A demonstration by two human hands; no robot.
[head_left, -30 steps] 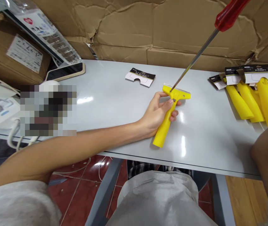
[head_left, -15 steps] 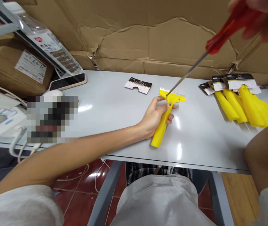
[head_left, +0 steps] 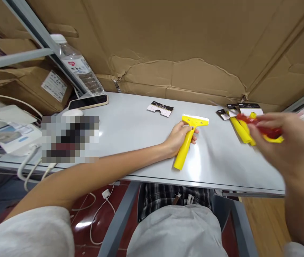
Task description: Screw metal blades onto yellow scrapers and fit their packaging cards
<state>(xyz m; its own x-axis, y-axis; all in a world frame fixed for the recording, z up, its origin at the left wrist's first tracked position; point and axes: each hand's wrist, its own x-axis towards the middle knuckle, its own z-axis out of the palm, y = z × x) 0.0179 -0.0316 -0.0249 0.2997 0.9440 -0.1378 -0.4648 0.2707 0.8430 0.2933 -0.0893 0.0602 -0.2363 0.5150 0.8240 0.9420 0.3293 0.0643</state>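
Note:
My left hand point(head_left: 178, 139) is wrapped round the neck of a yellow scraper point(head_left: 185, 150), whose head with two screws and a pale blade edge points away from me. The scraper rests at the middle of the table. On the right, my right hand point(head_left: 288, 139), blurred by motion, grips a screwdriver by its red handle point(head_left: 269, 126); its shaft cannot be made out. Behind that hand lie several yellow scrapers point(head_left: 240, 130) with black-and-white cards, partly covered by the hand.
A black-and-white card point(head_left: 160, 108) lies at the back of the grey table point(head_left: 130, 125). To the left are a phone point(head_left: 89, 102), a water bottle point(head_left: 81, 69), a blurred-out patch and white cables point(head_left: 30, 160). Cardboard point(head_left: 184, 78) stands along the back edge.
My right hand has lowered and taken the screwdriver off the scraper head, over towards the yellow scrapers on the right. My left hand keeps its hold. The camera view has shifted slightly.

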